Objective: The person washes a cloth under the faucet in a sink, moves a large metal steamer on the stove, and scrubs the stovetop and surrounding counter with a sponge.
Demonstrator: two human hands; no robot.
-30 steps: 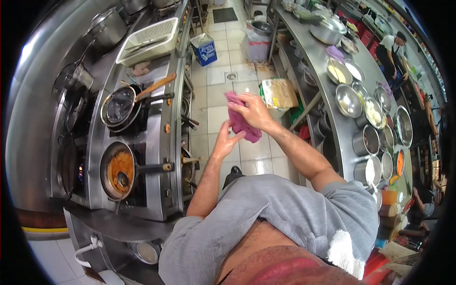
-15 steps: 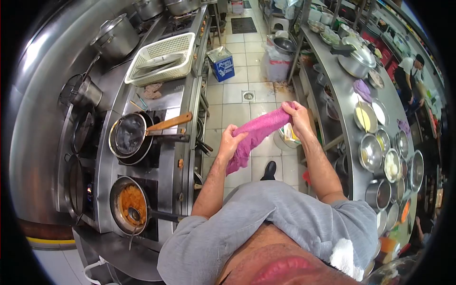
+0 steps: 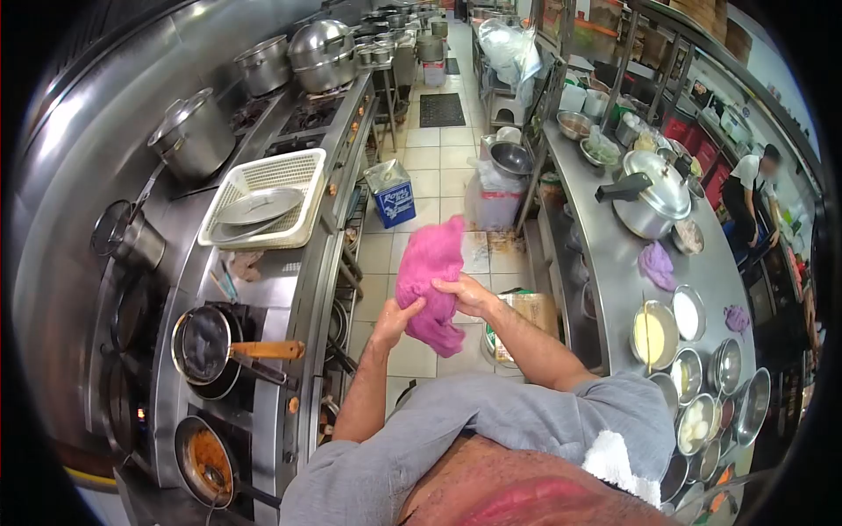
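Observation:
A bunched pink cloth (image 3: pixel 430 263) hangs between my two hands, in front of my body and over the tiled aisle. My left hand (image 3: pixel 396 321) grips its lower left side, thumb on top. From the right, my right hand (image 3: pixel 467 295) pinches the cloth near its middle, with the thumb lying across it. The fingers behind the cloth are hidden. One loose end points up and away from me, and another droops below my hands.
On the left stove stand a pan with a wooden-handled strainer (image 3: pixel 267 349), a pan of orange food (image 3: pixel 210 460) and a white basket (image 3: pixel 303 200). A blue tin (image 3: pixel 392 200) stands on the floor. The right counter holds a pressure cooker (image 3: pixel 651 197) and several bowls. A co-worker (image 3: pixel 752 197) stands beyond.
The cloth was stretched between my hands; now it is bunched, with my hands closer together. My right hand has moved left and down. My view has tipped up, showing more of the aisle.

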